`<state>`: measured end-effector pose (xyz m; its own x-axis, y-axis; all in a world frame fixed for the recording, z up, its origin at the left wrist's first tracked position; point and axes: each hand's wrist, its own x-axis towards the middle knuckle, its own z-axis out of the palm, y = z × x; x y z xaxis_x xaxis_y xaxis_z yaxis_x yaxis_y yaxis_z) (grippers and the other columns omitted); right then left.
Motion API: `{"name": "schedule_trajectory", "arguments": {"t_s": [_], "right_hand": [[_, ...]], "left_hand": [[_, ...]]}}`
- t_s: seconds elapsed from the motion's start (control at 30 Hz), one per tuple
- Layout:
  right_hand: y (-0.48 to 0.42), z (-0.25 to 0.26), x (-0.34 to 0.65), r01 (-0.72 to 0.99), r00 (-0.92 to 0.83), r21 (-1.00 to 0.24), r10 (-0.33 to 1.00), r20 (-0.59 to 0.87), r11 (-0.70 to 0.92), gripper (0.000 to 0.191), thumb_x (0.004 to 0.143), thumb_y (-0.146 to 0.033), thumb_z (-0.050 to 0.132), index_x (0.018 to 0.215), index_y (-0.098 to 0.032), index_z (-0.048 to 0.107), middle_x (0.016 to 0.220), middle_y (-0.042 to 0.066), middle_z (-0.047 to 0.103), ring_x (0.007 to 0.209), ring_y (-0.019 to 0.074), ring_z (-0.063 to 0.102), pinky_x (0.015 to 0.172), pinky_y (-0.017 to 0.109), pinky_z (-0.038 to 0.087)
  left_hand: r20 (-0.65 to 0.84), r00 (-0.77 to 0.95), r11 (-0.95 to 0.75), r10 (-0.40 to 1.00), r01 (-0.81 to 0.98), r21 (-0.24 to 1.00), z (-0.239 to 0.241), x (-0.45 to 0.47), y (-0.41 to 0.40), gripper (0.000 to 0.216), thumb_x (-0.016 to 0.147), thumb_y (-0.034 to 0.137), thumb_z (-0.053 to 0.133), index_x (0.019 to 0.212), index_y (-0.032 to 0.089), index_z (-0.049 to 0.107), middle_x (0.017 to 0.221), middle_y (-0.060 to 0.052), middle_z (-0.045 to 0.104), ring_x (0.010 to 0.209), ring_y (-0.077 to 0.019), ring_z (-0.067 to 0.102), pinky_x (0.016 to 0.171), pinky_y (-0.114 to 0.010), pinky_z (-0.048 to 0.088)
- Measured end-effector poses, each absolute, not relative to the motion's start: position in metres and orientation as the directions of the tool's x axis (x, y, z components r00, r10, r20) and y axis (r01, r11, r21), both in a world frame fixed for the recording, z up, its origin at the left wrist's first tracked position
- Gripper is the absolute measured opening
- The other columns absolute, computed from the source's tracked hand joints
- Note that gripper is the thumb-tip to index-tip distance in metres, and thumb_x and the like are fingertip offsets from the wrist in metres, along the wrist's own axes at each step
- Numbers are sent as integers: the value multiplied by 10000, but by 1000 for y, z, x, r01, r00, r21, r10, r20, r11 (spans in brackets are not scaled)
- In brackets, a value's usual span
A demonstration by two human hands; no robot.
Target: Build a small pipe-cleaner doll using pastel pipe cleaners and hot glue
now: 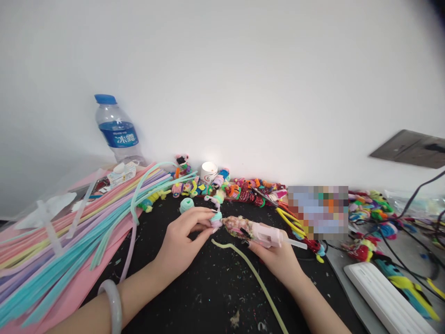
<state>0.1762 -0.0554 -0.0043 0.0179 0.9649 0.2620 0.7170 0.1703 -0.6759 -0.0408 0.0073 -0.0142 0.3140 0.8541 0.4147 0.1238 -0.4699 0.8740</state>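
Between its thumb and fingertips, my left hand [186, 239] pinches a small coiled pipe-cleaner piece [216, 220] in mint and pale pink. My right hand [280, 262] is wrapped around a pink glue gun [266, 234]; a translucent glue stick [297, 243] sticks out of its back end. The gun's nozzle points left at the coiled piece, very near it; whether they touch I cannot tell. Behind my left hand lies a mint coil [187, 204]. A pale yellow-green pipe cleaner [255, 273] runs across the black mat [194, 297] below both hands.
Loose pastel pipe cleaners [79, 236] cover the left side on pink sheets. A water bottle [118, 130] leans on the wall. Several finished figures and a paper cup [208, 171] line the back. Yellow-handled scissors [291, 221], cables and a white power strip [382, 297] are on the right.
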Motion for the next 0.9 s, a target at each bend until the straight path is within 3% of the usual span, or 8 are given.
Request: {"name": "schedule_trajectory", "arguments": {"t_s": [0.2, 0.37, 0.63, 0.9], "right_hand": [[-59, -14, 178, 788, 28, -580, 928, 371, 208, 234, 764, -405, 600, 637, -209, 580, 552, -3, 569, 506, 160, 543, 481, 245, 434], [-60, -15, 178, 801, 17, -555, 918, 397, 225, 234, 769, -409, 595, 639, -215, 573, 553, -1, 557, 503, 160, 535, 491, 253, 426], [-58, -13, 178, 792, 34, -581, 937, 348, 187, 199, 762, -363, 604, 651, -200, 575, 578, -1, 590, 511, 158, 551, 506, 248, 443], [-57, -9, 177, 814, 26, -551, 937, 347, 182, 174, 756, -329, 606, 657, -187, 596, 613, 12, 631, 554, 169, 589, 512, 237, 456]], "left_hand": [[570, 323, -646, 755, 226, 729, -15, -42, 9, 180, 790, 132, 567, 952, 184, 627, 978, -67, 619, 729, -135, 620, 684, -290, 570], [666, 348, -751, 660, 324, 576, -12, -45, 9, 225, 765, 97, 583, 963, 195, 623, 965, -72, 630, 937, -203, 581, 857, -373, 486], [656, 385, -761, 648, 325, 561, -12, -45, 7, 333, 786, 81, 526, 1090, 209, 569, 1076, -80, 589, 1013, -203, 559, 898, -345, 463], [640, 402, -755, 655, 329, 567, -11, -46, 9, 287, 792, 67, 541, 1055, 181, 536, 1062, -74, 607, 1034, -181, 547, 935, -336, 435]]}}
